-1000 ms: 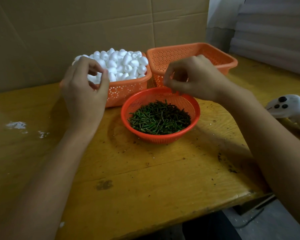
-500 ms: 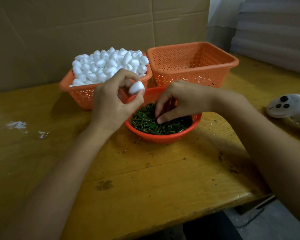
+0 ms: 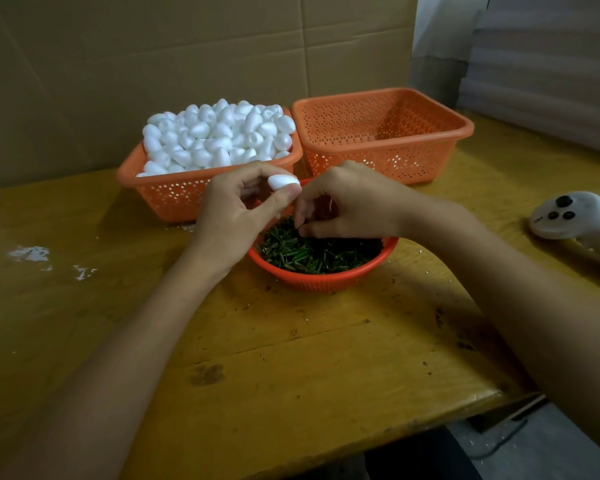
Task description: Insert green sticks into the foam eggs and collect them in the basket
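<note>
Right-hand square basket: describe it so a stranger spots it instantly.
Before the cardboard wall, two square orange baskets stand side by side on the table. Take the right basket: the left basket is heaped with foam eggs, this one shows bare perforated walls.

On the yellow wooden table [image 3: 291, 375], a round orange plastic bowl [image 3: 323, 282] holds green sticks [image 3: 312, 252]. At its 11 o'clock stands an orange perforated plastic basket [image 3: 174, 199] of white foam eggs [image 3: 219, 136]. At 1 o'clock, just beside that, is a second orange perforated basket [image 3: 381, 161]. At 3 o'clock, well apart, lies a white plastic controller [image 3: 575, 216].
</note>
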The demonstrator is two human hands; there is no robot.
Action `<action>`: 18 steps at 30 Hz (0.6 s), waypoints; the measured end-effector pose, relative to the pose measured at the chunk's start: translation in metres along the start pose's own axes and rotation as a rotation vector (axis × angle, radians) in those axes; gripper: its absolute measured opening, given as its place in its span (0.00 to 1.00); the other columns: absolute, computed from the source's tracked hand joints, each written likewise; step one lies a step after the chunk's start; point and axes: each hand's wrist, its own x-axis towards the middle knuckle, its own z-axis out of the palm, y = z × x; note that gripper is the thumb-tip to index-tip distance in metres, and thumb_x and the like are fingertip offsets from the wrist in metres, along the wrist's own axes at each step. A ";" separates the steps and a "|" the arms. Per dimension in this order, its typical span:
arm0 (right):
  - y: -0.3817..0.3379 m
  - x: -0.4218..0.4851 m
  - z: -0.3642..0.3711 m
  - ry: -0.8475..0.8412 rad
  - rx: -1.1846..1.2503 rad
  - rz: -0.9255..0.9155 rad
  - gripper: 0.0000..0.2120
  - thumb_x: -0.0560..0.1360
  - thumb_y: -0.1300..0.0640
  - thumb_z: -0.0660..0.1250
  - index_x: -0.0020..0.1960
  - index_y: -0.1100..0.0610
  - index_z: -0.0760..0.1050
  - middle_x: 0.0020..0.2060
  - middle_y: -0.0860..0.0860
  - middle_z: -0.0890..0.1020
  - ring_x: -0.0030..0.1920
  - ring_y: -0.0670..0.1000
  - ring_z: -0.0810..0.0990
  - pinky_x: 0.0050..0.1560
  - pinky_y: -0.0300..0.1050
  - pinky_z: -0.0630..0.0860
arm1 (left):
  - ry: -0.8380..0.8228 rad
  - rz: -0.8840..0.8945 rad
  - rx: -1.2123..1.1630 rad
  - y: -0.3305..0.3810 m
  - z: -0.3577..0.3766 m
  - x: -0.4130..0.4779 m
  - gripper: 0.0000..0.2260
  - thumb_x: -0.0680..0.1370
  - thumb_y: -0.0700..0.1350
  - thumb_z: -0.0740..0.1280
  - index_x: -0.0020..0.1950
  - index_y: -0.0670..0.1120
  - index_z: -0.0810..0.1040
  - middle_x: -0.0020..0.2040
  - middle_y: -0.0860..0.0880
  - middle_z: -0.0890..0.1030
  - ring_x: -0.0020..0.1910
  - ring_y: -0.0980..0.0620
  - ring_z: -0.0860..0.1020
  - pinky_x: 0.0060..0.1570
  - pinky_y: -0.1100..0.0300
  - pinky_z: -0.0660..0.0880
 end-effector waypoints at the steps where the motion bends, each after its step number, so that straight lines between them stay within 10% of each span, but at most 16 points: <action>1: 0.000 0.000 0.000 0.008 -0.004 0.000 0.06 0.74 0.53 0.77 0.51 0.48 0.86 0.45 0.41 0.86 0.48 0.41 0.82 0.56 0.49 0.77 | 0.002 -0.004 -0.010 0.000 0.000 0.000 0.03 0.80 0.44 0.75 0.53 0.49 0.85 0.46 0.52 0.86 0.42 0.53 0.84 0.45 0.55 0.81; 10: 0.001 0.002 0.002 -0.026 -0.022 0.007 0.08 0.73 0.55 0.77 0.52 0.48 0.85 0.45 0.41 0.86 0.48 0.43 0.83 0.56 0.50 0.77 | 0.023 -0.010 0.022 0.006 0.002 -0.002 0.10 0.80 0.40 0.75 0.60 0.42 0.86 0.46 0.47 0.87 0.39 0.49 0.84 0.45 0.45 0.81; 18: 0.001 0.004 0.003 0.001 -0.038 -0.020 0.06 0.72 0.52 0.77 0.48 0.48 0.83 0.42 0.42 0.84 0.44 0.43 0.81 0.51 0.50 0.77 | 0.003 0.000 0.002 0.006 0.004 -0.002 0.14 0.82 0.37 0.70 0.68 0.41 0.81 0.53 0.47 0.84 0.40 0.56 0.82 0.41 0.64 0.77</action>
